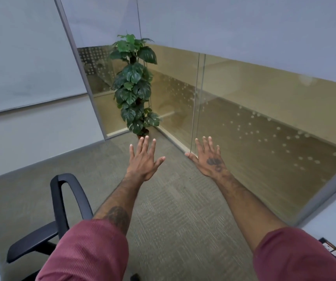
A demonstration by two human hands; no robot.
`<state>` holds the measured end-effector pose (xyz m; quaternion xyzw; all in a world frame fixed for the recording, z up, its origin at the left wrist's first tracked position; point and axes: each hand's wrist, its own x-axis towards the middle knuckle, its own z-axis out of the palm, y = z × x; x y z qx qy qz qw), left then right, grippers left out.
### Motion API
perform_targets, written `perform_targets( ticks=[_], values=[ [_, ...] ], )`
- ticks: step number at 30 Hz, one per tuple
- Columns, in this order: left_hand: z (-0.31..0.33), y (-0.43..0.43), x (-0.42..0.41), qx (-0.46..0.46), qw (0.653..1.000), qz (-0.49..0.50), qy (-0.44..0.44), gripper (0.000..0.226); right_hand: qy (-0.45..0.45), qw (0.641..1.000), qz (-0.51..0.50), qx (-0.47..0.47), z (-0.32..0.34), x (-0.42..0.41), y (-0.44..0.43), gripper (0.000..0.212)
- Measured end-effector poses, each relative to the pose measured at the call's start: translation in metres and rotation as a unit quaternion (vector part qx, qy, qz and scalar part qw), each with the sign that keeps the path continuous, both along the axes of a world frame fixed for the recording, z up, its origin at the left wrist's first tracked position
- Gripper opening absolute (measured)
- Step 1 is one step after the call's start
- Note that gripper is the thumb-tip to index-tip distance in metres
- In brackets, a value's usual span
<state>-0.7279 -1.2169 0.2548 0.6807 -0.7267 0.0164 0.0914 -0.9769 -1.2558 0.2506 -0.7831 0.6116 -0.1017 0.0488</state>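
Observation:
Both arms reach straight out in front of me, in rolled-up red sleeves. My left hand (143, 159) is held palm down over the carpet with its fingers spread and straight, holding nothing. My right hand (208, 158) is stretched out the same way a little to the right, fingers spread, in front of the glass partition and touching nothing that I can see. A tall potted plant (135, 84) with large green leaves stands in the far corner, beyond my left fingertips.
A black office chair (61, 216) stands at lower left beside my left arm. A whiteboard (25, 57) hangs on the left wall. Glass partitions (254, 118) with dotted frosting run along the right. Grey-green carpet (173, 209) covers the floor. A floor socket (332, 248) sits at lower right.

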Motion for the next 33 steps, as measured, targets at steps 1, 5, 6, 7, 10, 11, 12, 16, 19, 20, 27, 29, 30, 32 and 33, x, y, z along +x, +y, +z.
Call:
perform_targets(
  ticks=[1, 5, 6, 7, 10, 11, 12, 16, 19, 20, 27, 29, 30, 32, 33],
  values=[
    [-0.002, -0.008, 0.005, 0.0, 1.0, 0.006, 0.0, 0.081, 0.0, 1.0, 0.007, 0.0, -0.001, 0.006, -0.012, 0.089],
    [-0.008, -0.048, 0.02, 0.003, 0.999, 0.032, 0.006, 0.08, -0.011, 0.999, 0.032, 0.008, -0.006, 0.025, -0.065, 0.088],
    [-0.008, -0.056, 0.023, 0.004, 0.999, 0.038, 0.005, 0.081, -0.01, 0.999, 0.039, 0.007, -0.006, 0.029, -0.076, 0.088],
    [-0.009, -0.063, 0.026, 0.003, 0.999, 0.043, 0.002, 0.081, -0.01, 0.999, 0.046, 0.006, -0.007, 0.033, -0.086, 0.088],
    [-0.011, -0.1, 0.033, 0.001, 0.998, 0.07, 0.005, 0.081, -0.018, 0.997, 0.072, 0.013, -0.01, 0.043, -0.137, 0.089],
    [-0.011, -0.113, 0.035, 0.0, 0.997, 0.08, 0.006, 0.081, -0.018, 0.996, 0.081, 0.012, -0.011, 0.047, -0.154, 0.089],
    [-0.01, -0.126, 0.037, -0.001, 0.996, 0.091, 0.007, 0.081, -0.015, 0.996, 0.091, 0.009, -0.01, 0.05, -0.172, 0.088],
    [-0.008, -0.171, 0.041, -0.01, 0.991, 0.133, 0.014, 0.082, 0.001, 0.991, 0.135, 0.005, -0.004, 0.064, -0.232, 0.087],
    [-0.005, -0.194, 0.046, -0.018, 0.986, 0.166, 0.019, 0.082, 0.005, 0.986, 0.164, 0.001, -0.002, 0.077, -0.273, 0.088],
    [-0.005, -0.2, 0.049, -0.018, 0.984, 0.175, 0.019, 0.082, 0.008, 0.985, 0.173, -0.001, -0.002, 0.082, -0.285, 0.088],
    [-0.004, -0.227, 0.079, -0.001, 0.97, 0.241, 0.017, 0.082, 0.002, 0.973, 0.23, 0.007, -0.005, 0.129, -0.339, 0.089],
    [-0.005, -0.232, 0.092, -0.001, 0.967, 0.254, 0.018, 0.081, 0.007, 0.97, 0.244, 0.003, -0.005, 0.146, -0.35, 0.089],
    [-0.007, -0.236, 0.1, -0.001, 0.965, 0.26, 0.02, 0.081, 0.01, 0.968, 0.251, 0.001, -0.006, 0.156, -0.355, 0.089],
    [-0.009, -0.244, 0.118, 0.002, 0.963, 0.269, 0.023, 0.081, 0.009, 0.965, 0.262, 0.005, -0.008, 0.177, -0.365, 0.089],
    [-0.011, -0.248, 0.128, 0.001, 0.962, 0.273, 0.024, 0.081, 0.005, 0.964, 0.267, 0.008, -0.01, 0.188, -0.371, 0.089]
  ],
)
